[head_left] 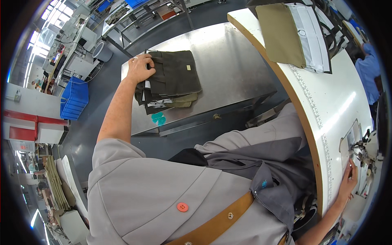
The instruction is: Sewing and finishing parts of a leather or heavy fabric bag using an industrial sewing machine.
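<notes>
My left hand (pixel 141 68) is at the left edge of a stack of dark fabric pieces (pixel 175 75), its fingers curled over the top piece and pinching its edge. A small pale yellow tag lies on that piece. Beneath it, olive and white layers (pixel 185 99) stick out at the near side. Far to the right, my right hand (pixel 348 179) reaches beside the needle area of a sewing machine (pixel 363 151). Its thumb and fingers are pressed together close to the presser foot; whatever is between them is too small to make out.
The stack lies on a metal table (pixel 232 61). A white sewing tabletop (pixel 310 102) with a printed ruler curves along my right, bearing olive and white fabric pieces (pixel 281 34). A blue crate (pixel 74 98) and a grey bin (pixel 102 52) stand on the floor at left. Another person (pixel 368 73) sits at far right.
</notes>
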Available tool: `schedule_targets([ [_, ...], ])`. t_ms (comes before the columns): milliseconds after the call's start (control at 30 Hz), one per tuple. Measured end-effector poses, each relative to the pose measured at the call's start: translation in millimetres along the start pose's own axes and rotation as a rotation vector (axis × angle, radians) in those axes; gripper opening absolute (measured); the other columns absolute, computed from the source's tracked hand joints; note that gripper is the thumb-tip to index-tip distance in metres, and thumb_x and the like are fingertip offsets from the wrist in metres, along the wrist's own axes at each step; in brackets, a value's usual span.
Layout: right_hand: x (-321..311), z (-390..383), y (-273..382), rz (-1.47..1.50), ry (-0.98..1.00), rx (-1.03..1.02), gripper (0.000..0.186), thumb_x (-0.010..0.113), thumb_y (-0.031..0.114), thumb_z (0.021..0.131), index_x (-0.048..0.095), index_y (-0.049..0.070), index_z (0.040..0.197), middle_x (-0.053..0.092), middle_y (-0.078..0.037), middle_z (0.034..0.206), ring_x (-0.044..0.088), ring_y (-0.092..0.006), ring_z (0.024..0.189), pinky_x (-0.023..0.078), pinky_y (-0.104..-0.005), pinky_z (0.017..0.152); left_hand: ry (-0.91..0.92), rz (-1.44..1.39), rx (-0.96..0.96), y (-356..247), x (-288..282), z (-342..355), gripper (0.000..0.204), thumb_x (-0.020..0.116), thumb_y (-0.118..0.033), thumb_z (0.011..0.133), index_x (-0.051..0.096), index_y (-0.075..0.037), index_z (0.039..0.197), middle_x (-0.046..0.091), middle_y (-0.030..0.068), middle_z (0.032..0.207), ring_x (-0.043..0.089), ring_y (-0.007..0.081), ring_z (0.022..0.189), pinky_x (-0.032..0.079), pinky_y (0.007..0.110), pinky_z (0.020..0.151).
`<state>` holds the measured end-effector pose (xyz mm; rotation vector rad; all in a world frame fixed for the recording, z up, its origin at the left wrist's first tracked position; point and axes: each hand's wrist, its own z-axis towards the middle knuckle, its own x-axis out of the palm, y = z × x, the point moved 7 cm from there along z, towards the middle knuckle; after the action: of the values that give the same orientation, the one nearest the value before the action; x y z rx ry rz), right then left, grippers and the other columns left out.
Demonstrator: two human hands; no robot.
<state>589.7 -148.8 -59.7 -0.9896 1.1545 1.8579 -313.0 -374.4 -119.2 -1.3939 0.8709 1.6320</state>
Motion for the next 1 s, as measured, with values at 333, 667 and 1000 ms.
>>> schedule_targets([
  [333, -2, 3, -10, 0.001, 0.015, -0.016, 0.030, 0.055, 0.018, 0.110, 0.068, 0.003, 0.132, 0.063, -0.004, 0.103, 0.054, -0.0130, 0.087, 0.045, -0.0260, 0.082, 0.314, 0.067, 0.195, 0, 0, -5, 0.026, 0.089, -0.023, 0.074, 0.078, -0.008, 0.092, 0.073, 0.0077, 0.122, 0.062, 0.0274, 0.125, 0.047, 0.039, 0.105],
  [667, -1, 1, -1, 0.007, -0.006, -0.018, 0.029, 0.055, 0.017, 0.109, 0.069, 0.004, 0.132, 0.059, 0.000, 0.096, 0.044, -0.0095, 0.077, 0.039, -0.0244, 0.071, 0.057, -0.640, -0.153, 40, 21, 26, 0.033, 0.077, -0.036, 0.095, 0.071, -0.005, 0.103, 0.071, 0.0102, 0.095, 0.064, 0.0187, 0.090, 0.050, 0.033, 0.086],
  [1000, 2, 0, -3, -0.017, 0.021, 0.020, 0.029, 0.056, 0.017, 0.109, 0.069, 0.005, 0.132, 0.057, 0.001, 0.092, 0.041, -0.0093, 0.075, 0.036, -0.0245, 0.069, 0.154, -0.561, -0.029, 53, 18, 11, 0.043, 0.096, -0.033, 0.074, 0.064, -0.004, 0.074, 0.073, 0.0051, 0.100, 0.066, 0.0196, 0.093, 0.052, 0.033, 0.085],
])
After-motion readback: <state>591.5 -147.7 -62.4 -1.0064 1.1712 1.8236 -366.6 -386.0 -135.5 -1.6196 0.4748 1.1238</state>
